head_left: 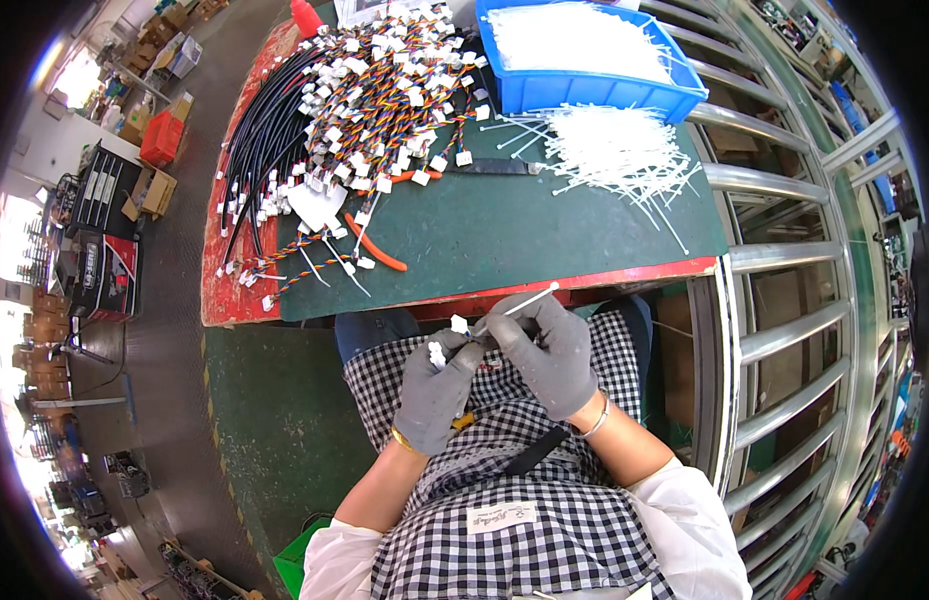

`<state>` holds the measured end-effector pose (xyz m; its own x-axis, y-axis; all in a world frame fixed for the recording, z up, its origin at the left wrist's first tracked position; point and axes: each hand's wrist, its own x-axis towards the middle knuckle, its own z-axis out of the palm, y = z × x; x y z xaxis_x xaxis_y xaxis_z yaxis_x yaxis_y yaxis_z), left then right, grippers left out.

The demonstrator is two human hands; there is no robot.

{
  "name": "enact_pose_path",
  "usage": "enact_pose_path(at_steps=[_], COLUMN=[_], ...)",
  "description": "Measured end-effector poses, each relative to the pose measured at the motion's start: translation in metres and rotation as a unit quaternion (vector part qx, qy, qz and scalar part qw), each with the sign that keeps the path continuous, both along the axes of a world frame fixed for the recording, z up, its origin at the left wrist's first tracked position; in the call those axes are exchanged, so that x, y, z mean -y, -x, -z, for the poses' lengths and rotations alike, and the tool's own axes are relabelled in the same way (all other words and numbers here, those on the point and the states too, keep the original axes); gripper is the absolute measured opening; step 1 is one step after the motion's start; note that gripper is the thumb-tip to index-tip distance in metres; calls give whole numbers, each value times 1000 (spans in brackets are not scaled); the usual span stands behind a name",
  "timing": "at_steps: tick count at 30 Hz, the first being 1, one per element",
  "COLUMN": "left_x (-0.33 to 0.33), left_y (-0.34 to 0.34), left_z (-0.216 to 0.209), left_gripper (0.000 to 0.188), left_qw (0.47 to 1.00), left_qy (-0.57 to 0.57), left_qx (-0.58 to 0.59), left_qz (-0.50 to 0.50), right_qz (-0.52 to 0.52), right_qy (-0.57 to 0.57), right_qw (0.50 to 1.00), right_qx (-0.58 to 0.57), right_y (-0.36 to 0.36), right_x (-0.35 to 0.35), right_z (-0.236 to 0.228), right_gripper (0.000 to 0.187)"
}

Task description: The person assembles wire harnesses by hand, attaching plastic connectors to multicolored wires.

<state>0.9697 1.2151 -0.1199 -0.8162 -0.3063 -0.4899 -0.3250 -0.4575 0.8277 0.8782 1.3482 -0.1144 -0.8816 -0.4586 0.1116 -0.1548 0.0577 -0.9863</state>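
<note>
In front of my apron, just off the table's near edge, both grey-gloved hands are close together. My left hand [431, 392] is closed on a wire harness; its white connectors [459, 324] stick out above the fingers, and most of the wires are hidden. My right hand [553, 362] pinches a white cable tie [531, 300], whose headed end points up and to the right. The tie's other end meets the harness between the fingertips, where I cannot make out whether it loops round. A yellow piece [464, 421] shows beside the left hand.
The green table [465, 250] bears a pile of harnesses [385, 100] with black cables at left. Loose cable ties [620, 155] lie before a blue bin [595, 92] of more ties. Orange handles [377, 245] and a dark flat strip [495, 167] lie between. Metal rollers [785, 258] stand at right.
</note>
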Motion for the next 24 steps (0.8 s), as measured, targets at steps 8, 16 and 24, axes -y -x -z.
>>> enact_pose_path(at_steps=[8, 16, 24], left_x=[-1, -1, -1], left_y=[1, 3, 2], left_z=[3, 4, 8], left_gripper=[14, 23, 19], left_qw=[999, 999, 1000], left_qy=[-26, -13, 2], left_qx=[-26, -30, -29], left_qz=[6, 14, 4], right_qz=[9, 21, 15], right_qy=[18, 14, -22], right_qw=[1000, 998, 988], right_qx=[10, -63, -153], right_y=[2, 5, 6], right_x=[-2, -2, -2], right_z=[-5, 1, 0], right_gripper=[13, 11, 10])
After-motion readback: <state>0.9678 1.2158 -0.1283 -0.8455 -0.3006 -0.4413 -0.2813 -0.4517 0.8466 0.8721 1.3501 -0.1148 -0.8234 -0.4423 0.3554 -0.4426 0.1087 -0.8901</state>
